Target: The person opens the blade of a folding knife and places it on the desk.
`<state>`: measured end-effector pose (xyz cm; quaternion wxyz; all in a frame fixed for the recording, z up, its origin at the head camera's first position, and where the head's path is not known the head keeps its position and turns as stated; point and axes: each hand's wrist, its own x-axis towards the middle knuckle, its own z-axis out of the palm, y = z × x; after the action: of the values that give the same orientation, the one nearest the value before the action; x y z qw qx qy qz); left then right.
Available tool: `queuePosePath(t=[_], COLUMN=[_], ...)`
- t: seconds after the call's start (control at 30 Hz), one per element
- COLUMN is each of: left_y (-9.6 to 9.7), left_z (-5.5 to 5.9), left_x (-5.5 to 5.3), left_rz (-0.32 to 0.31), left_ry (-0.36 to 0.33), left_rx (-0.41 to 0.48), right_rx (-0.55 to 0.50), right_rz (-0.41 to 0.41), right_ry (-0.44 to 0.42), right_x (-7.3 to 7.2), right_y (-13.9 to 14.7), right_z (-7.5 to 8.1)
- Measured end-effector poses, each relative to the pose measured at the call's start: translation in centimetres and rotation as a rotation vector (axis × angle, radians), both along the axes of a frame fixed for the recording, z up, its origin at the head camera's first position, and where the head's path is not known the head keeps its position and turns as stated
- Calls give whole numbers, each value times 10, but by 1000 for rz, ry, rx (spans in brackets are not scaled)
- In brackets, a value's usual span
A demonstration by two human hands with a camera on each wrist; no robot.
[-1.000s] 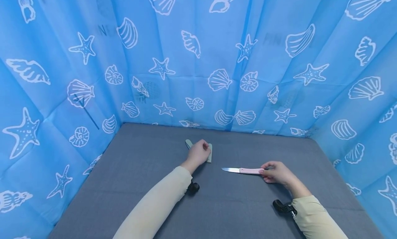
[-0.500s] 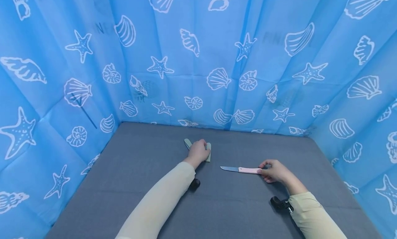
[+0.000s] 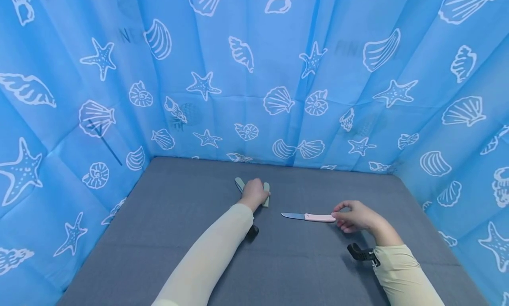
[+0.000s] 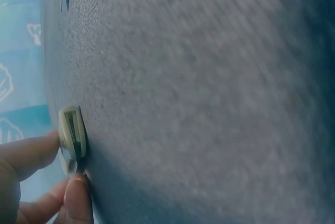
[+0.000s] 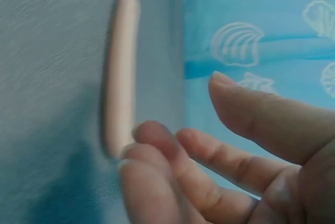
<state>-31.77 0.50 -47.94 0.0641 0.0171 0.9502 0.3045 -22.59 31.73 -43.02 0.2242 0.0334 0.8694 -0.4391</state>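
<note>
A pink-handled knife (image 3: 319, 218) lies on the grey cloth, its blade pointing left. Beside the handle's end is my right hand (image 3: 356, 217). The right wrist view shows the thumb raised apart from the other fingers, and fingertips close to the pink handle (image 5: 121, 72); whether they touch it I cannot tell. Farther back, my left hand (image 3: 253, 193) pinches a pale green slotted handle (image 4: 70, 124). In the head view one pale green piece (image 3: 266, 194) shows right of that hand and a second (image 3: 239, 183) left of it; the hand hides how they join.
Grey cloth (image 3: 191, 195) covers the flat surface. A blue curtain (image 3: 246, 98) with white shells and starfish closes off the back and both sides. Black wrist mounts (image 3: 362, 253) sit under both sleeves, close to the cloth.
My right thumb and fingers have loosened from the pink handle, which stays on the cloth. My left hand keeps its place at the pale green pieces, with its forearm turned slightly.
</note>
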Motion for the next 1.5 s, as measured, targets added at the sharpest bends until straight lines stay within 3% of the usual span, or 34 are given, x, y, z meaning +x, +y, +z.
queuePosePath(t=[0.3,0.5,0.67,0.87,1.2,1.5], left_y=[9,12,13,14,14,15], left_z=[4,4,3,2,1,3], left_x=[5,10,13,18,29,39], left_rz=[45,47,29,2,-58,-81], left_ry=[0,-10,-11,16,97,115], left_rx=[19,40,39,107,242,403], right_rx=[29,19,-6,-28,-70,-120], right_rz=[55,63,53,-3,-50,-97], right_ry=[65,107,197,300,453,547], right_x=[7,7,4,-4,-21,-26], right_y=[-13,-25,-39,-60,-89,-100], right_z=[32,43,47,43,21,9])
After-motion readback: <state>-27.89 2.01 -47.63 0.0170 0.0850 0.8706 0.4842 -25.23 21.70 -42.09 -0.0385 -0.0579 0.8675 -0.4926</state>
